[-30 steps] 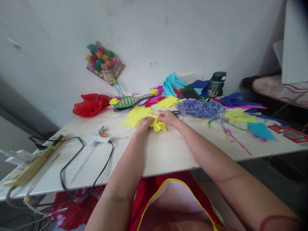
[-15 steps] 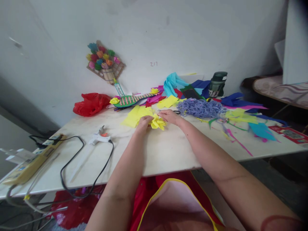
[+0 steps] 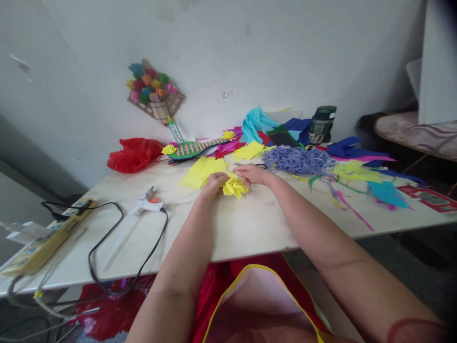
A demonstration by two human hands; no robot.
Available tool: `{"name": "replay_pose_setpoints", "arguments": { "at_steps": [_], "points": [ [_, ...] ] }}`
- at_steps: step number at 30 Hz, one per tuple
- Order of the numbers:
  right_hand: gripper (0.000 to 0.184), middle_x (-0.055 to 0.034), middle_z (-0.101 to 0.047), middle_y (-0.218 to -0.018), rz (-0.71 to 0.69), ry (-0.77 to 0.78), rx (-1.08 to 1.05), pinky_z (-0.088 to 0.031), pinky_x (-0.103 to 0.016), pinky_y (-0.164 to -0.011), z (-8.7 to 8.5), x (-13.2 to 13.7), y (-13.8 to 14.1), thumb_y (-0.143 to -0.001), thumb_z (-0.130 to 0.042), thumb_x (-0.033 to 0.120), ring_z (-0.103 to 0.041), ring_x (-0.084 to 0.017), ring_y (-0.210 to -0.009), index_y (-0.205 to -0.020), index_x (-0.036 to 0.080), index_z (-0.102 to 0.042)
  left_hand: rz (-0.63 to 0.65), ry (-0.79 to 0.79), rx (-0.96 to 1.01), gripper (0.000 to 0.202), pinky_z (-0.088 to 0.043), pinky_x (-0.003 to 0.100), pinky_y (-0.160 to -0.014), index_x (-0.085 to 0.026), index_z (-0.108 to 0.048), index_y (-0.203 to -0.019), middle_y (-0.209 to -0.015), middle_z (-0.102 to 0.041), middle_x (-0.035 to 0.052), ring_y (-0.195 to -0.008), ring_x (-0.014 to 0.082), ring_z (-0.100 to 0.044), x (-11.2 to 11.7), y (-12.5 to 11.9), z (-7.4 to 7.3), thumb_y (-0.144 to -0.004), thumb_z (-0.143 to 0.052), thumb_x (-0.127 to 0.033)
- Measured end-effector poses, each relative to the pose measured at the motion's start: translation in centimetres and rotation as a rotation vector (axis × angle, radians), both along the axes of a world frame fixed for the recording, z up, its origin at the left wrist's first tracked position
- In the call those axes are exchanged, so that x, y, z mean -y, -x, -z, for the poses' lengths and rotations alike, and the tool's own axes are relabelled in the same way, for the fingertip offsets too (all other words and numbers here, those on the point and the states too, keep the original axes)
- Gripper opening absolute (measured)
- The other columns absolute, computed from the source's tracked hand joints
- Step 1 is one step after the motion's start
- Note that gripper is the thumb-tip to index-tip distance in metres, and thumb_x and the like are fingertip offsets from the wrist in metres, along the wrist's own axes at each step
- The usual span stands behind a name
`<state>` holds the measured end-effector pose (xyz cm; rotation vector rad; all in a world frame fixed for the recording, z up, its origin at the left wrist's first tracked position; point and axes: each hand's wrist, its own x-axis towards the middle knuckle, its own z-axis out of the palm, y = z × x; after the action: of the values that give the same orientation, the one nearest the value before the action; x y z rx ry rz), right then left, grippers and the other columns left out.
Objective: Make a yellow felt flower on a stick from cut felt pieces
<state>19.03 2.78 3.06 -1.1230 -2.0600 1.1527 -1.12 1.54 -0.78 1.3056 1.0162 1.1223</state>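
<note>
- Head view: the left hand (image 3: 213, 183) was curled nearly shut, its fingertips pinching the left edge of a yellow paper flower (image 3: 235, 187).
- The right hand (image 3: 254, 174) lay palm down with its fingers drawn together, nipping the flower's far, upper edge; how thumb and fingers met underneath could not be told.
- The flower sat between the two hands, resting on the table (image 3: 250, 224), just on the person's side of the fingertips.
- It was a crumpled, roughly round tuft with no clear long axis; its pointed petal tips splayed towards the person and to the right.
- The paper looked thin, matte and creased, cut into short jagged points.
- Just beyond the left hand lay a flat yellow sheet (image 3: 200, 172), soft-edged and slightly rumpled.
- Just beyond the right hand's knuckles lay scissors (image 3: 262, 166), and further right a loose tangle of purple cord (image 3: 298, 160).
- Well to the left of the hands lay a white glue gun (image 3: 146, 206) with a black cable.
</note>
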Motion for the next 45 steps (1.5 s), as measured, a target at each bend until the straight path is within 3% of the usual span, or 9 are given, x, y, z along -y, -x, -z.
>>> {"name": "replay_pose_setpoints", "arguments": {
  "at_steps": [4, 15, 22, 29, 36, 41, 45],
  "points": [
    [0.039, 0.0084, -0.049, -0.046, 0.018, 0.009, 0.02, -0.039, -0.022, -0.056, -0.3, 0.3, 0.1, -0.098, -0.053, 0.024, -0.048, -0.011, -0.048, -0.131, 0.01, -0.069, 0.007, 0.005, 0.019, 0.021, -0.039, 0.027, -0.055, -0.017, -0.065, -0.065, -0.057, -0.058, -0.0012, -0.053, 0.0133, -0.053, -0.1, 0.0, 0.2, -0.061, -0.074, -0.035],
    [0.037, 0.0091, -0.043, -0.049, 0.027, 0.003, -0.06, -0.035, -0.023, -0.054, 0.2, 0.1, 0.4, -0.095, -0.059, 0.027, -0.041, -0.009, -0.048, -0.125, 0.012, -0.075, 0.011, 0.059, 0.116, 0.019, -0.047, 0.029, -0.06, -0.015, -0.07, -0.067, -0.064, -0.066, 0.0035, -0.06, 0.0174, -0.061, 0.3, -0.4, -0.3, -0.063, -0.074, -0.033],
    [0.031, 0.0073, -0.049, -0.059, 0.046, 0.084, -0.203, -0.037, -0.022, -0.055, 0.2, 0.4, 1.0, -0.092, -0.06, 0.024, -0.037, -0.007, -0.052, -0.115, 0.015, -0.078, 0.053, 0.081, 0.132, 0.021, -0.046, 0.028, -0.06, -0.016, -0.067, -0.071, -0.065, -0.066, 0.0024, -0.059, 0.0163, -0.061, 0.2, -0.2, -0.5, -0.055, -0.074, -0.027],
    [0.029, 0.0018, -0.064, -0.077, 0.082, 0.096, -0.224, -0.048, -0.025, -0.063, 0.0, 0.4, 0.9, -0.089, -0.068, 0.028, -0.045, -0.007, -0.058, -0.112, 0.016, -0.081, 0.07, 0.062, 0.182, 0.029, -0.049, 0.029, -0.061, -0.016, -0.067, -0.077, -0.067, -0.069, 0.0033, -0.059, 0.0179, -0.064, 0.3, -0.4, -0.6, -0.05, -0.074, -0.025],
    [0.036, -0.0031, -0.077, -0.097, 0.085, -0.026, -0.143, -0.058, -0.029, -0.081, 0.6, 0.1, 0.8, -0.088, -0.067, 0.033, -0.068, -0.016, -0.088, -0.12, 0.021, -0.08, 0.063, 0.061, 0.142, 0.022, -0.048, 0.03, -0.06, -0.015, -0.068, -0.07, -0.064, -0.068, 0.0042, -0.056, 0.017, -0.061, -0.1, -0.1, -0.2, -0.051, -0.071, -0.025],
    [0.037, -0.0038, -0.081, -0.109, 0.05, -0.178, -0.033, -0.058, -0.037, -0.097, 0.7, -0.1, 0.7, -0.092, -0.061, 0.032, -0.072, -0.021, -0.108, -0.123, 0.022, -0.079, 0.046, 0.073, 0.105, 0.017, -0.046, 0.029, -0.056, -0.016, -0.067, -0.066, -0.059, -0.065, 0.0028, -0.054, 0.0162, -0.058, 0.1, 0.0, -0.3, -0.052, -0.069, -0.024],
    [0.034, -0.0047, -0.078, -0.126, 0.042, -0.286, 0.098, -0.054, -0.036, -0.106, 0.4, -0.1, 0.7, -0.094, -0.06, 0.025, -0.071, -0.023, -0.12, -0.122, 0.023, -0.08, 0.033, 0.069, 0.128, 0.016, -0.048, 0.03, -0.059, -0.017, -0.067, -0.066, -0.061, -0.066, 0.0023, -0.057, 0.0173, -0.06, 0.3, -0.1, -0.3, -0.053, -0.07, -0.024]
  ]
}}
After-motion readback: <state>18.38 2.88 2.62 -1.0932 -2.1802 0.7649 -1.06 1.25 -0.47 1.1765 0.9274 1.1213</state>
